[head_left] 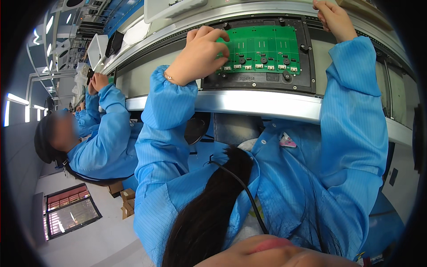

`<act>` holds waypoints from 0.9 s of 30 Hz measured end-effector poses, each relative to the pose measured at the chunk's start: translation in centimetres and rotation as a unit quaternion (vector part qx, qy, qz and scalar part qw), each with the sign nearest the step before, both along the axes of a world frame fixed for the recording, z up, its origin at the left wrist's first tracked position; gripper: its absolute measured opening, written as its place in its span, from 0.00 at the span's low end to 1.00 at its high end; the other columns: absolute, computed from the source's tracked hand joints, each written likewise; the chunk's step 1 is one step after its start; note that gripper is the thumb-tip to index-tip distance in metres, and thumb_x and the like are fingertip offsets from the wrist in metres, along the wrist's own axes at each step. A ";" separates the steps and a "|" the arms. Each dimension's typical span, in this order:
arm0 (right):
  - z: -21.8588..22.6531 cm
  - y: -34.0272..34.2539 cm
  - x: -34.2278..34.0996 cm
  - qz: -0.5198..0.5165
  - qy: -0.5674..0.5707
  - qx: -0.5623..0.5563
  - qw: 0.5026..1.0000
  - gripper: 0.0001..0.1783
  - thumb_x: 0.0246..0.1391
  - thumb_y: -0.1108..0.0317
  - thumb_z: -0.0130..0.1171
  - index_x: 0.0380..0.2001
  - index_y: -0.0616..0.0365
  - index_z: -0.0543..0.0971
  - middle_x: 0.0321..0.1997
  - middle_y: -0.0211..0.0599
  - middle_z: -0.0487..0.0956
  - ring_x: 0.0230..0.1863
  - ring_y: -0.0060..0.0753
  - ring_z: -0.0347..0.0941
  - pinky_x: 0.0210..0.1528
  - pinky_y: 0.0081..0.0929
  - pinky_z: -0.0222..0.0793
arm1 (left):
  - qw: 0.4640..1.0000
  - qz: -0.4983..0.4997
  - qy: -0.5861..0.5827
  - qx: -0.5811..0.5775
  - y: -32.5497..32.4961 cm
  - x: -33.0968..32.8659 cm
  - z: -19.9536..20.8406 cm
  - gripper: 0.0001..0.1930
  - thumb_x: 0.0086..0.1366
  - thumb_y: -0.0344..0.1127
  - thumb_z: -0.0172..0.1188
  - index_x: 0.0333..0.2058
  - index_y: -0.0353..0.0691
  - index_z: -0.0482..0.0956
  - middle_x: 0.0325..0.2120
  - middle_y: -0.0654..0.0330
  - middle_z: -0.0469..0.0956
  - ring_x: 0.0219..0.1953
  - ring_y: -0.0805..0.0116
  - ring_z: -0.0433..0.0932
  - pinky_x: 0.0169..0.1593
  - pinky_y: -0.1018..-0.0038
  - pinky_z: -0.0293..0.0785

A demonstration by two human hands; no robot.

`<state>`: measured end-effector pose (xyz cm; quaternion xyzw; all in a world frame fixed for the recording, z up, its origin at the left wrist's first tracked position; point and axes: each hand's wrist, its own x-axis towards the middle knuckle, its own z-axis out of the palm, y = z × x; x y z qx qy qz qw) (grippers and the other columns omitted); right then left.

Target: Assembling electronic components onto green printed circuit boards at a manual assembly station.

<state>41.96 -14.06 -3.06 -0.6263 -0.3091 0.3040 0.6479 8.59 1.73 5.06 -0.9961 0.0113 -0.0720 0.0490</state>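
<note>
I have the left hand (pixel 202 54) over the left end of the green circuit board (pixel 272 42), which lies in the black tray (pixel 308 66). Its fingers are curled. The right hand (pixel 336 20) is up beside the tray's far right corner, fingers bunched narrow. From here, I can't tell whether either holds anything.

The bare left hand (pixel 198 55) hides the left end of the green rectangular circuit board (pixel 267 39); whether the bare right hand (pixel 336 21) holds anything is unclear. The picture's far edge cuts off the white plastic tray (pixel 154 12).
</note>
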 end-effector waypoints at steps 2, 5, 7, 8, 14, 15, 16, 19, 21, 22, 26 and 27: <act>0.1 -0.1 0.0 0.003 -0.001 0.000 1.000 0.11 0.55 0.63 0.52 0.25 0.59 0.73 0.13 0.28 0.67 0.11 0.20 0.58 0.13 0.16 0.52 | 0.999 0.007 0.032 0.017 -0.2 -0.1 0.0 0.02 0.53 0.32 0.64 0.26 0.44 0.82 0.43 0.66 0.73 0.48 0.63 0.65 0.56 0.64 0.56; 0.1 -0.1 -0.1 0.004 0.000 0.001 1.000 0.11 0.55 0.63 0.52 0.25 0.59 0.73 0.13 0.28 0.67 0.11 0.20 0.58 0.13 0.16 0.52 | 0.999 0.007 0.035 0.025 -0.5 0.1 -0.2 0.02 0.52 0.32 0.64 0.26 0.43 0.82 0.42 0.66 0.73 0.48 0.63 0.66 0.56 0.63 0.56; 0.1 -0.1 -0.2 0.006 0.000 0.001 1.000 0.11 0.55 0.63 0.52 0.25 0.59 0.73 0.13 0.28 0.67 0.11 0.20 0.58 0.13 0.16 0.52 | 0.999 0.006 0.036 0.032 -0.7 0.3 -0.4 0.01 0.52 0.31 0.64 0.26 0.43 0.82 0.42 0.65 0.73 0.48 0.63 0.66 0.56 0.63 0.56; 0.0 -0.1 -0.1 0.006 0.000 0.001 1.000 0.11 0.55 0.63 0.52 0.25 0.59 0.73 0.13 0.28 0.67 0.11 0.20 0.58 0.13 0.16 0.52 | 0.999 0.006 0.036 0.032 -0.7 0.4 -0.4 0.01 0.52 0.31 0.64 0.26 0.43 0.82 0.42 0.65 0.73 0.48 0.63 0.66 0.56 0.63 0.56; -0.3 -0.3 0.3 -0.003 -0.015 0.003 1.000 0.11 0.55 0.63 0.52 0.24 0.58 0.73 0.13 0.28 0.67 0.12 0.20 0.58 0.13 0.16 0.52 | 0.998 0.005 0.054 0.015 -0.9 0.7 -0.4 0.02 0.52 0.30 0.63 0.26 0.42 0.82 0.39 0.64 0.74 0.47 0.63 0.67 0.57 0.62 0.56; -0.1 -0.4 0.1 -0.002 -0.014 0.000 1.000 0.11 0.55 0.63 0.52 0.24 0.58 0.73 0.13 0.28 0.67 0.12 0.20 0.58 0.13 0.16 0.52 | 0.998 0.012 0.057 0.008 -1.0 0.6 -0.5 0.02 0.52 0.30 0.63 0.26 0.42 0.82 0.39 0.64 0.75 0.46 0.63 0.67 0.56 0.62 0.57; 0.2 -0.4 -0.1 -0.002 -0.012 -0.003 1.000 0.11 0.55 0.63 0.52 0.24 0.58 0.73 0.13 0.28 0.67 0.12 0.20 0.58 0.13 0.16 0.52 | 0.998 0.019 0.059 0.000 -1.0 0.6 -0.6 0.02 0.52 0.30 0.63 0.26 0.42 0.82 0.38 0.64 0.75 0.46 0.63 0.67 0.56 0.62 0.57; 0.3 -0.8 -0.1 -0.006 -0.012 -0.002 1.000 0.11 0.55 0.63 0.52 0.24 0.57 0.73 0.13 0.28 0.67 0.12 0.20 0.58 0.13 0.16 0.52 | 0.998 0.027 0.060 -0.003 -1.5 0.6 -0.5 0.02 0.53 0.30 0.63 0.26 0.42 0.82 0.38 0.64 0.75 0.46 0.63 0.68 0.56 0.63 0.57; 0.1 -0.9 0.0 -0.015 -0.014 0.004 1.000 0.11 0.55 0.63 0.52 0.24 0.57 0.73 0.13 0.28 0.67 0.12 0.20 0.58 0.13 0.16 0.52 | 0.998 0.033 0.057 0.005 -2.0 0.7 -0.5 0.02 0.53 0.30 0.63 0.26 0.42 0.82 0.38 0.64 0.75 0.46 0.63 0.68 0.56 0.63 0.57; 0.1 -1.0 -0.1 -0.019 -0.014 0.007 1.000 0.11 0.55 0.63 0.52 0.23 0.57 0.73 0.13 0.28 0.67 0.12 0.20 0.58 0.13 0.16 0.52 | 0.998 0.035 0.055 0.009 -2.1 0.7 -0.5 0.02 0.53 0.30 0.63 0.26 0.43 0.82 0.38 0.64 0.75 0.46 0.63 0.68 0.56 0.63 0.57; 0.4 -1.2 -0.2 -0.016 -0.011 0.013 1.000 0.11 0.55 0.63 0.52 0.23 0.57 0.73 0.13 0.28 0.66 0.12 0.19 0.58 0.13 0.16 0.52 | 0.999 0.037 0.029 -0.027 -1.3 -0.1 0.8 0.01 0.53 0.30 0.63 0.26 0.43 0.82 0.39 0.64 0.75 0.46 0.63 0.67 0.56 0.63 0.57; 0.4 -1.3 -0.2 -0.015 -0.010 0.015 1.000 0.11 0.55 0.63 0.52 0.23 0.57 0.73 0.13 0.28 0.66 0.12 0.19 0.58 0.13 0.16 0.52 | 0.998 0.037 0.020 -0.039 -1.1 -0.2 1.0 0.01 0.53 0.30 0.63 0.27 0.44 0.82 0.39 0.64 0.75 0.47 0.63 0.67 0.56 0.63 0.57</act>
